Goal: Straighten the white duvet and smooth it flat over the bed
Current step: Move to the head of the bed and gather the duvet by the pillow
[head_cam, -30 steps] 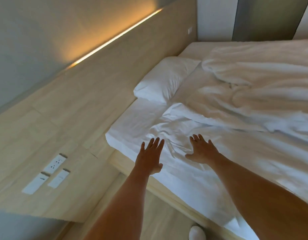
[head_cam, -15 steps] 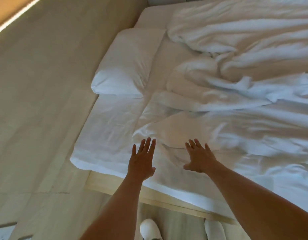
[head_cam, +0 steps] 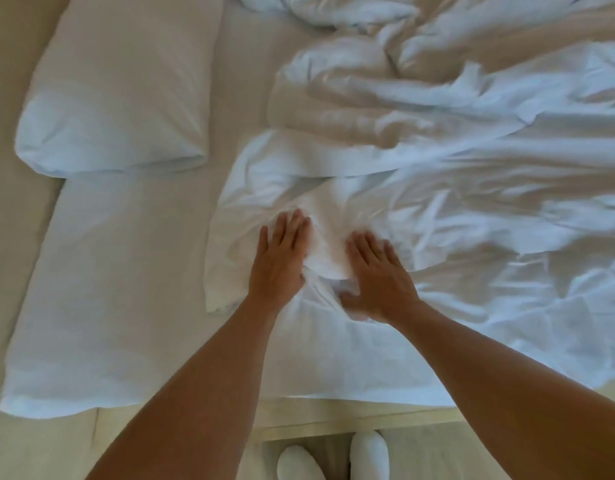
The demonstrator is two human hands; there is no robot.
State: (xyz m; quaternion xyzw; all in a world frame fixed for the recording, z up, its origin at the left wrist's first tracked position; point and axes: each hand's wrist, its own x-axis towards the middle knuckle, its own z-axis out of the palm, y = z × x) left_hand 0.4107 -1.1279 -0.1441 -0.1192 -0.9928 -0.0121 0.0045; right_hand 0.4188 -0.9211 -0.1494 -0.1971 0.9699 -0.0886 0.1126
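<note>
The white duvet [head_cam: 472, 188] lies crumpled in ridges and folds over the right and far part of the bed [head_cam: 119, 271]. Its near left corner is bunched up close to the bed's front edge. My left hand [head_cam: 280, 261] and my right hand [head_cam: 378, 278] rest on that corner side by side, with a raised fold of cloth squeezed between them. The fingers of both lie stretched out on top. Both thumbs are tucked into the fold, out of sight.
A white pillow [head_cam: 119, 88] lies at the far left on the bare sheet. The pale wooden bed frame [head_cam: 333, 420] runs along the near edge. My feet in white socks [head_cam: 299, 462] stand on the floor just below it.
I have leaned in over the bed. Both hands came down from hovering above the duvet's corner onto it, and cloth has bunched up between them.
</note>
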